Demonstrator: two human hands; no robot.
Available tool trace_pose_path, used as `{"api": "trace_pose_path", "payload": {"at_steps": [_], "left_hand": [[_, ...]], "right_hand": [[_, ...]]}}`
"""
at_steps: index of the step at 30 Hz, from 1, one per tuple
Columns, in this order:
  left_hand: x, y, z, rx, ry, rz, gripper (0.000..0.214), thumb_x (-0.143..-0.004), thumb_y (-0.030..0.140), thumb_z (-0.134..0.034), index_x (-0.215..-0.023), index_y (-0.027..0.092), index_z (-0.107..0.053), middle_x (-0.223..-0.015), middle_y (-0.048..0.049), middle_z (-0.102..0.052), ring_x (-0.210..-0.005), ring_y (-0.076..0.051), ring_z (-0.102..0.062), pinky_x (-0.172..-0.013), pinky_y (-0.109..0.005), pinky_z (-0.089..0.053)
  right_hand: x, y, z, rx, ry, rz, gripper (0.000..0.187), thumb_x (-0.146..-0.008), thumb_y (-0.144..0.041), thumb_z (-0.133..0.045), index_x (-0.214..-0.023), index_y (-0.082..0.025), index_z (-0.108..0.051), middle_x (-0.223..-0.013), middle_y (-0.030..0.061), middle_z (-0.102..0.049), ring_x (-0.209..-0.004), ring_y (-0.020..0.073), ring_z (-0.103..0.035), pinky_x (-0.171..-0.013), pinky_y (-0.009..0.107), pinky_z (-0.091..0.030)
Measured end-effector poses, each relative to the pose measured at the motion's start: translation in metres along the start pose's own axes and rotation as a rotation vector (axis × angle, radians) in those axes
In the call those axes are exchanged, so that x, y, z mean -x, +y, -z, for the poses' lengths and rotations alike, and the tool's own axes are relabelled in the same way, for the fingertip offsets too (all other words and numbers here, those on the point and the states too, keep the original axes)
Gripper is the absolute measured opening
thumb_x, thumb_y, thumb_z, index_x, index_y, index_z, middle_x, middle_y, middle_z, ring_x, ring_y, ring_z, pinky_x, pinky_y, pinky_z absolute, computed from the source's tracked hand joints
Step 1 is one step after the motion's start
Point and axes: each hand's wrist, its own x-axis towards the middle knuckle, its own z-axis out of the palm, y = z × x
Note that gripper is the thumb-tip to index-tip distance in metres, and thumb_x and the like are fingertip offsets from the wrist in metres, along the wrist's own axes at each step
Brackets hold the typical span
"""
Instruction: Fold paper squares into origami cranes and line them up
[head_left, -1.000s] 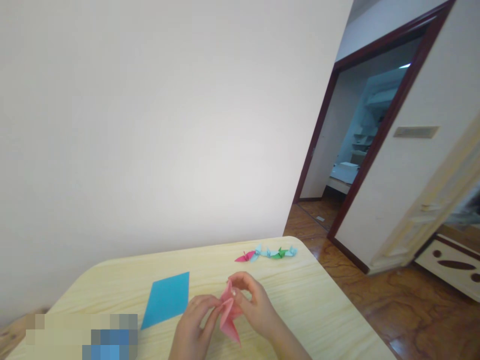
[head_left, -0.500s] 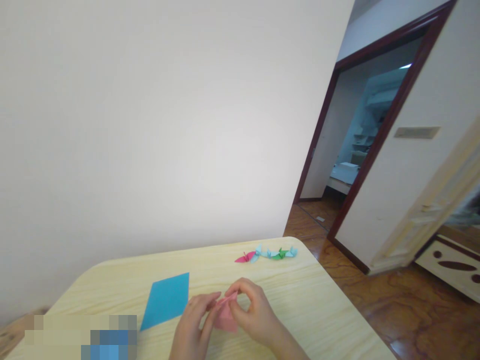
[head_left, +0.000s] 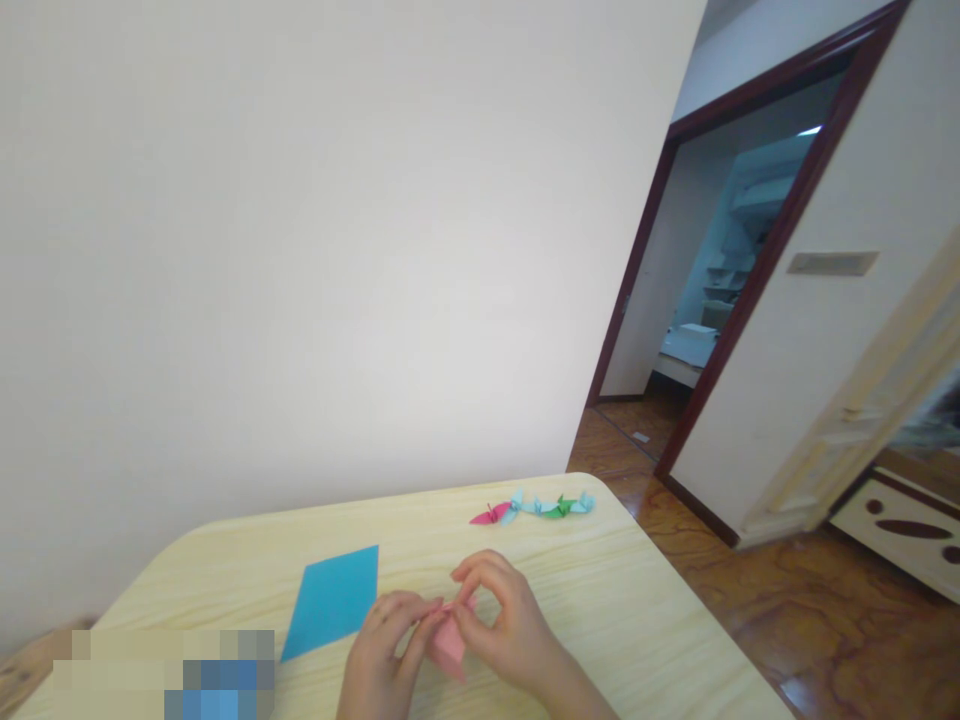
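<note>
Bright, even indoor light, flat across wall (head_left: 300, 250), no hard shadows. Ceiling lamp (head_left: 808, 131) blown out in far room. Glare on wood floor (head_left: 795, 690). Wide-lens bend on door frame (head_left: 780, 230). Pink paper (head_left: 448, 642) slightly soft. Mosaic block (head_left: 161, 675) bottom left.

Pink folded paper (head_left: 448, 645) partly hidden between left hand (head_left: 381, 655) and right hand (head_left: 506, 630), blurred patch (head_left: 163, 675) lower left

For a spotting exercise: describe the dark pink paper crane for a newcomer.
On the pale wood-grain table, a row of origami cranes lies near the far edge. The dark pink crane sits at its left end, the row's only pink one.
</note>
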Motion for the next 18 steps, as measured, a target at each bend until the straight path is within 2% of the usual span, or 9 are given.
{"api": "trace_pose_path", "payload": {"at_steps": [5,9,12,18], "left_hand": [[0.0006,0.0008,0.0,0.056,-0.027,0.005,0.019,-0.078,0.038,-0.055,-0.083,0.026,-0.07,-0.075,-0.0027,-0.067,-0.073,-0.018,-0.063,-0.066,-0.029,-0.053],[-0.0004,0.0027,-0.0006,0.097,-0.024,0.082,0.022,-0.074,0.041,-0.059,-0.088,0.025,-0.068,-0.078,-0.0028,-0.069,-0.069,-0.018,-0.064,-0.057,-0.026,-0.053],[-0.0017,0.0042,-0.0008,0.107,-0.023,0.117,0.022,-0.074,0.042,-0.059,-0.082,0.024,-0.069,-0.077,-0.0033,-0.07,-0.069,-0.018,-0.064,-0.055,-0.025,-0.052],[-0.0026,0.0087,0.0014,0.139,0.008,0.103,0.023,-0.074,0.043,-0.058,-0.076,0.024,-0.071,-0.069,-0.0029,-0.069,-0.064,-0.017,-0.063,-0.055,-0.025,-0.052]], "right_hand": [[0.0019,0.0003,-0.001,-0.012,-0.002,-0.006,0.017,-0.064,-0.003,-0.053,-0.065,-0.019,-0.053,-0.082,0.0026,-0.06,-0.08,0.0158,-0.056,-0.073,0.026,-0.043],[0.0016,-0.0002,-0.0007,0.007,0.005,-0.022,0.016,-0.066,-0.003,-0.052,-0.065,-0.019,-0.052,-0.076,0.0013,-0.06,-0.073,0.0146,-0.057,-0.069,0.025,-0.043],[0.0012,-0.0007,-0.0004,0.017,0.0,-0.026,0.015,-0.067,-0.005,-0.052,-0.064,-0.019,-0.052,-0.072,0.0008,-0.06,-0.071,0.0143,-0.056,-0.067,0.025,-0.042],[0.0007,-0.0008,0.0,-0.018,-0.003,-0.024,0.013,-0.068,-0.007,-0.054,-0.064,-0.019,-0.052,-0.072,0.0008,-0.06,-0.071,0.0144,-0.056,-0.068,0.025,-0.043]]}}
